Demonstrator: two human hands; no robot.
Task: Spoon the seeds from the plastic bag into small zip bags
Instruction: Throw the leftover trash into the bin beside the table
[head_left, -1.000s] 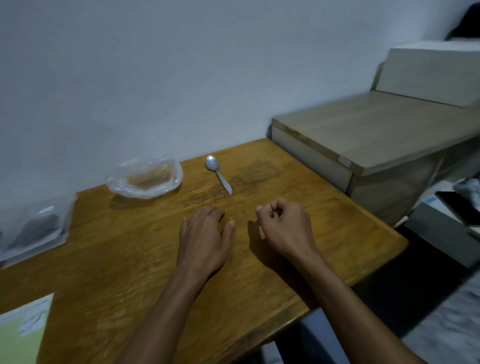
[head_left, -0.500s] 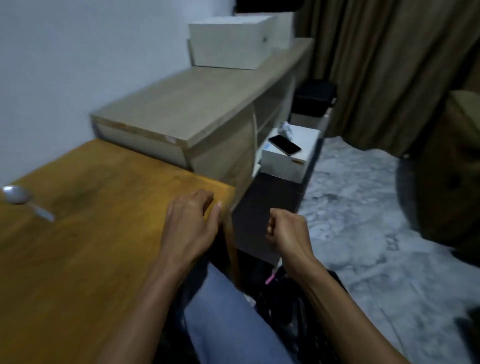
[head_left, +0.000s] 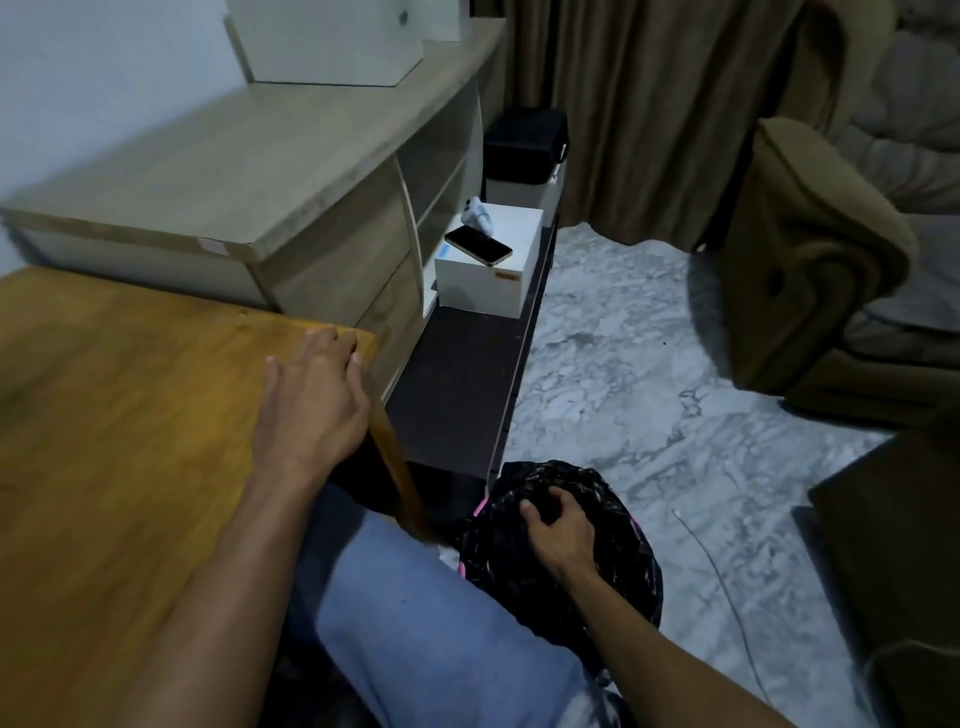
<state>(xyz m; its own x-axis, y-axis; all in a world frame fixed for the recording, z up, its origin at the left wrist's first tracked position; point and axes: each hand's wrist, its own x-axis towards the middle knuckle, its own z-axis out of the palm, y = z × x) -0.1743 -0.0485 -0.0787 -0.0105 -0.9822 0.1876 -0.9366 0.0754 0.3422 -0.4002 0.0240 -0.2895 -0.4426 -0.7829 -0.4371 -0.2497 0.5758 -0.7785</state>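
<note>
Presently, none of the task's own things shows in the head view: the plastic bag of seeds, the spoon and the small zip bags lie out of frame, so where they sit cannot be told from this picture. At the left, the orange-brown wooden table (head_left: 130, 415) fills the near side, and the left hand (head_left: 311, 400) rests flat on its far right corner, fingers straight and loosely spread, fingertips at the table's edge, holding nothing. Just beyond that corner stands a pale wood-grain low cabinet (head_left: 249, 171), and past it a white cardboard box (head_left: 491, 270) carries a dark smartphone (head_left: 478, 245) on its lid. Lower, beside the person's blue-clad leg, a crinkled black plastic bag with a pink edge (head_left: 613, 566) sits on the grey marbled floor (head_left: 649, 374). The right hand (head_left: 558, 530) is down on this bag, fingers curled into its gathered top and gripping the plastic; whether anything inside is held cannot be told. The relation that matters is this: the black bag lies directly under the right hand, below and to the right of the table edge, while the left hand is well apart from it up on the tabletop. Judging from that, the right hand is the nearer one for opening or lifting the bag, probably to fetch supplies, though its contents are hidden
</note>
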